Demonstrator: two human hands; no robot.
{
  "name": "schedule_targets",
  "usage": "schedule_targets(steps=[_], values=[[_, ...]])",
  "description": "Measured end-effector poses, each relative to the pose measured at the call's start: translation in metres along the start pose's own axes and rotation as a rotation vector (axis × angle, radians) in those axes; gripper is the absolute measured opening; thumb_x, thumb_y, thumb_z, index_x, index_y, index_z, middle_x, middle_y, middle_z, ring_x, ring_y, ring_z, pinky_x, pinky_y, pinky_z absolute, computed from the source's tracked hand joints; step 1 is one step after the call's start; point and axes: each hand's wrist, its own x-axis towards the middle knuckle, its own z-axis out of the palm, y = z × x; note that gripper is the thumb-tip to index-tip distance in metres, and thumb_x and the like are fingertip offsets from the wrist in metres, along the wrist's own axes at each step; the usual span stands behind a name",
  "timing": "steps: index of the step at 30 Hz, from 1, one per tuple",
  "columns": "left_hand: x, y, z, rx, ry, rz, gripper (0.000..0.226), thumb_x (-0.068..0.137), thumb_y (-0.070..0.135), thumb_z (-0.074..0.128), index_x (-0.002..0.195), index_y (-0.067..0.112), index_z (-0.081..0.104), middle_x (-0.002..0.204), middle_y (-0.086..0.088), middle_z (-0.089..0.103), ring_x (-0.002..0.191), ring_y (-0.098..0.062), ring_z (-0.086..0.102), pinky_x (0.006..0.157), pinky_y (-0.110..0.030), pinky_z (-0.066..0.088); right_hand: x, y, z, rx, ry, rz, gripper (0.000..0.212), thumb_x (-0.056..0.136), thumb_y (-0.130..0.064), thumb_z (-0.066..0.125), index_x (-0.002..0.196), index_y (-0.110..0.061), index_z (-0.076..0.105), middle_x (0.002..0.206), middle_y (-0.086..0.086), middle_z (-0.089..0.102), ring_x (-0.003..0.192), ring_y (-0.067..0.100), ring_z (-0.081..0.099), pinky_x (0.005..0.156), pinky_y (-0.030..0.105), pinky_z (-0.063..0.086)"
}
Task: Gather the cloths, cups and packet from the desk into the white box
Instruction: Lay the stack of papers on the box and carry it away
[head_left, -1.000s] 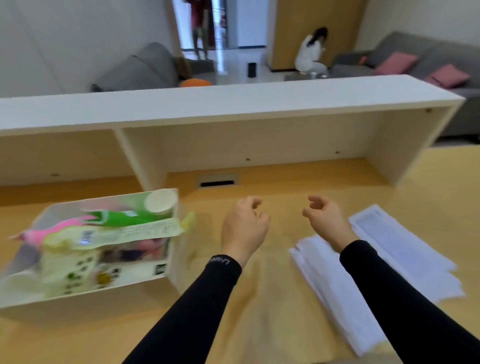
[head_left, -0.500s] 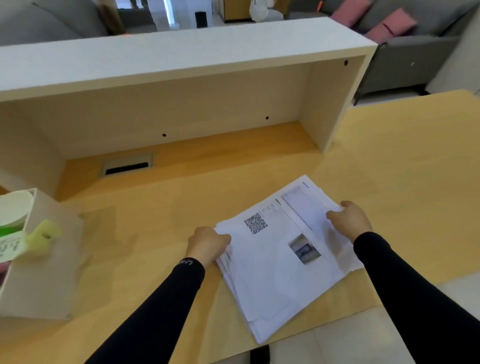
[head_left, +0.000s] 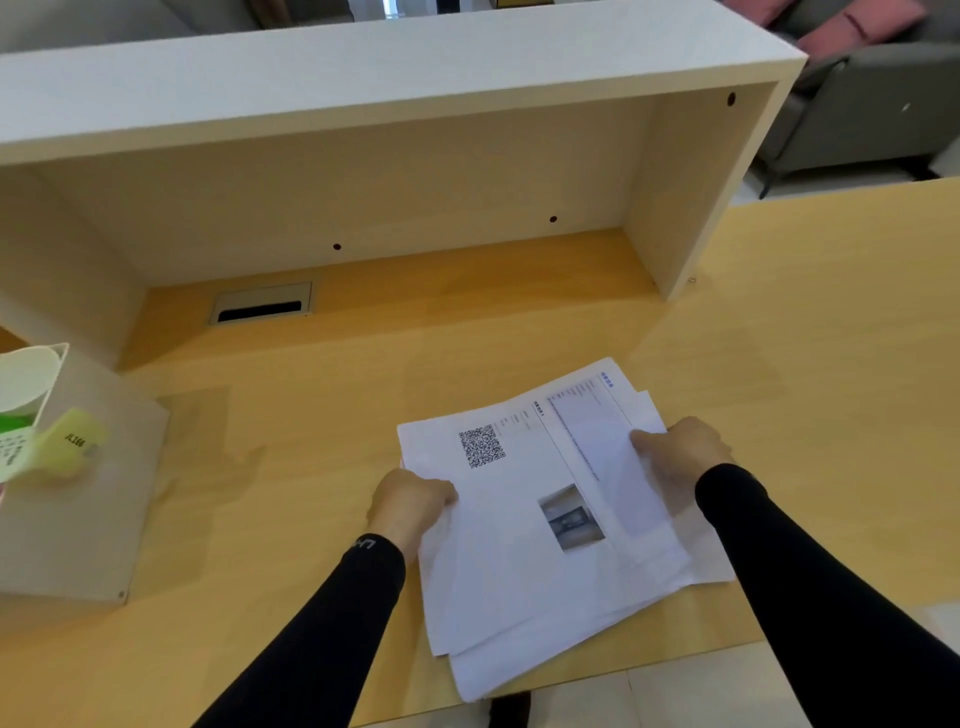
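Note:
The white box (head_left: 88, 519) stands at the left edge of the wooden desk, partly cut off. A white paper cup (head_left: 26, 376) and a yellow-green packet (head_left: 70, 447) stick out of its top. A loose stack of printed white papers (head_left: 545, 525) lies near the desk's front edge. My left hand (head_left: 410, 506) grips the stack's left edge. My right hand (head_left: 680, 460) holds its right side, thumb on the top sheet. The box's other contents are hidden.
A white raised shelf (head_left: 395, 73) runs along the back of the desk (head_left: 311, 431), with a side panel (head_left: 701, 192) at the right. A cable slot (head_left: 262, 306) sits in the desk under it. A grey sofa (head_left: 872, 109) with pink cushions stands beyond.
My view swung right and down, away from the box. Both hands went from empty above the desk to the paper stack and now hold its two sides.

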Motion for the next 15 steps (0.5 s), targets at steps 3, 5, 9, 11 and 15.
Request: schedule_targets(steps=[3,5,9,11,15], values=[[0.003,0.006,-0.004,0.152,-0.003,0.077,0.034,0.063,0.018,0.056,0.095,0.012,0.063,0.093,-0.009,0.071,0.084,-0.030,0.067,0.072,-0.038,0.055,-0.005,-0.004,0.002,-0.003,0.034,0.022,0.060,0.077,-0.042,0.061,0.121,-0.004,0.044,0.124,0.020,0.047,0.114,0.039,0.046,0.091,0.045,0.045],[0.003,0.013,-0.007,0.164,-0.036,0.123,0.025,0.074,0.012,0.050,0.098,0.011,0.059,0.089,-0.008,0.069,0.074,-0.027,0.064,0.060,-0.031,0.052,-0.008,-0.007,0.000,0.090,-0.006,0.023,0.062,0.079,-0.037,0.062,0.125,-0.002,0.039,0.118,0.018,0.052,0.105,0.037,0.054,0.088,0.045,0.049],[0.009,0.010,-0.015,0.256,-0.008,0.109,0.039,0.070,0.020,0.060,0.107,0.008,0.059,0.101,-0.009,0.069,0.089,-0.029,0.067,0.076,-0.036,0.054,-0.017,-0.006,-0.005,0.237,-0.147,-0.019,0.028,0.083,-0.024,0.061,0.094,0.001,0.060,0.082,0.012,0.066,0.073,0.029,0.063,0.063,0.031,0.049],[0.006,0.004,-0.017,0.474,0.045,0.077,0.041,0.072,0.024,0.067,0.107,0.004,0.058,0.107,-0.012,0.066,0.098,-0.032,0.063,0.070,-0.030,0.048,-0.025,-0.007,-0.003,0.267,-0.190,-0.036,0.018,0.087,-0.019,0.059,0.082,-0.002,0.058,0.074,0.008,0.062,0.065,0.023,0.058,0.053,0.027,0.042],[0.007,-0.002,-0.029,0.361,0.070,0.055,0.031,0.070,0.019,0.070,0.096,0.002,0.062,0.101,-0.015,0.068,0.089,-0.031,0.065,0.061,-0.030,0.049,-0.029,-0.013,0.002,0.352,-0.193,-0.118,0.013,0.089,-0.016,0.056,0.095,-0.005,0.060,0.077,0.004,0.063,0.067,0.020,0.060,0.051,0.025,0.042]])
